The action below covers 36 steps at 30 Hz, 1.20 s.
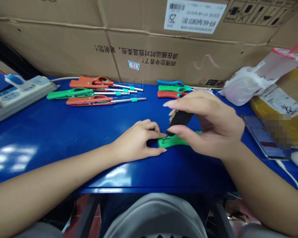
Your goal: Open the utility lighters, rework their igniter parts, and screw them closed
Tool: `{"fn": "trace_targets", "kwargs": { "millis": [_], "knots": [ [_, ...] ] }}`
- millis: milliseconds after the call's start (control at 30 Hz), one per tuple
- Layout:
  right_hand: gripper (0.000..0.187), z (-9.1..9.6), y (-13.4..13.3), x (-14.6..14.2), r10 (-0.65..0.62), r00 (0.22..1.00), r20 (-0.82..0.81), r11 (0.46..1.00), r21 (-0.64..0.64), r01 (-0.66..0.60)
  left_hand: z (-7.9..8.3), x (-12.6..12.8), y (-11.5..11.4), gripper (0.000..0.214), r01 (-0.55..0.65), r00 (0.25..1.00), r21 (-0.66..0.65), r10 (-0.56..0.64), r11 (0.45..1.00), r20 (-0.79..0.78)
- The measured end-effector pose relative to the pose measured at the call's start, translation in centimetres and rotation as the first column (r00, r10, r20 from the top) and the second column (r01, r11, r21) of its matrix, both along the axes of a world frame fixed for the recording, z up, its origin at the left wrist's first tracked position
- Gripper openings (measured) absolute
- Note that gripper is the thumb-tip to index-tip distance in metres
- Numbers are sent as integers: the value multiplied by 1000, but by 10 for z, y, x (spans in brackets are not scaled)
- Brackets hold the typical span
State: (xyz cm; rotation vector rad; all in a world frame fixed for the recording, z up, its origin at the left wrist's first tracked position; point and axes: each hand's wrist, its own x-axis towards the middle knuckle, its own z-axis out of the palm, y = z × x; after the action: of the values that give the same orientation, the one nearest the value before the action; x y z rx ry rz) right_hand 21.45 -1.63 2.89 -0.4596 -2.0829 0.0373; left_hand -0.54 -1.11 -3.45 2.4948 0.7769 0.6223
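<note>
A green lighter lies flat on the blue table, and its right part is hidden under my right hand. My left hand grips its left end between thumb and fingers. In my right hand is a short screwdriver with a black and yellow handle. It is tilted, with its shaft pointing down to the lighter's left end, close to my left fingertip. Whether the tip sits in a screw I cannot tell.
Several orange and green long-nosed lighters lie at the back left, beside a power strip. Blue, green and red lighters lie behind my right hand. A phone, plastic bag and yellow-taped box are right. A large carton stands behind.
</note>
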Motion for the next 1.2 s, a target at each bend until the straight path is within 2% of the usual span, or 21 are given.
{"fn": "trace_targets", "kwargs": {
  "millis": [100, 200, 267, 367, 467, 533, 633, 733, 800, 900, 967, 1000, 1067, 1133, 1200],
  "knots": [
    [37, -1, 1, 0, -29, 1000, 6, 997, 70, 28, 0, 0, 0, 33, 6, 1000, 8, -6, 1000, -3],
    [40, -2, 0, 2, 19, 997, 71, 999, -53, -15, 0, -1, 0, 31, 18, 999, 0, -18, 1000, -26],
    [42, -2, 0, 2, 50, 998, 32, 992, -119, -46, 0, -1, 0, 31, 18, 999, 1, -18, 1000, -30],
    [47, -1, 1, 2, 51, 998, -30, 998, -32, -52, 0, -1, -1, 34, 1, 1000, 15, 0, 1000, -31],
    [40, 1, -1, 4, -13, 998, 60, 997, 80, 8, 1, -1, -1, 34, -5, 999, 16, 6, 1000, -42],
    [38, 2, -3, 5, -11, 993, 118, 1000, 20, 9, 1, -2, -1, 32, 6, 999, 5, -6, 1000, -43],
    [40, 1, -3, 4, 43, 995, 91, 995, -96, -34, 1, -2, 0, 31, 21, 999, -4, -21, 1000, -34],
    [34, -1, -1, 2, 6, 1000, -2, 1000, 14, -6, 1, -1, 0, 34, 15, 1000, 31, -14, 999, -22],
    [37, 0, -1, 2, -35, 999, 11, 998, 55, 34, 1, -1, 0, 35, 11, 1000, 42, -10, 999, -20],
    [40, 1, -4, 2, 27, 996, 82, 993, -120, -17, 1, -1, -1, 33, 16, 999, 19, -16, 1000, -28],
    [44, 2, -6, 2, 102, 994, 33, 976, -194, -94, 1, -1, -1, 34, 17, 999, 7, -16, 1000, -34],
    [43, 2, -7, 1, 111, 994, -1, 979, -175, -109, 1, -1, -1, 36, 15, 999, 7, -15, 1000, -33],
    [40, 3, -7, 1, 62, 998, -15, 995, -76, -63, 1, -2, -1, 37, 9, 1000, 8, -8, 1000, -28],
    [37, 5, -7, 3, -4, 998, 61, 1000, -24, 5, 1, -2, -1, 36, 7, 1000, 10, -7, 1000, -28],
    [40, 6, -8, 5, 35, 988, 153, 994, -109, -18, 1, -1, -1, 34, 10, 999, 11, -9, 1000, -37]
  ]
}}
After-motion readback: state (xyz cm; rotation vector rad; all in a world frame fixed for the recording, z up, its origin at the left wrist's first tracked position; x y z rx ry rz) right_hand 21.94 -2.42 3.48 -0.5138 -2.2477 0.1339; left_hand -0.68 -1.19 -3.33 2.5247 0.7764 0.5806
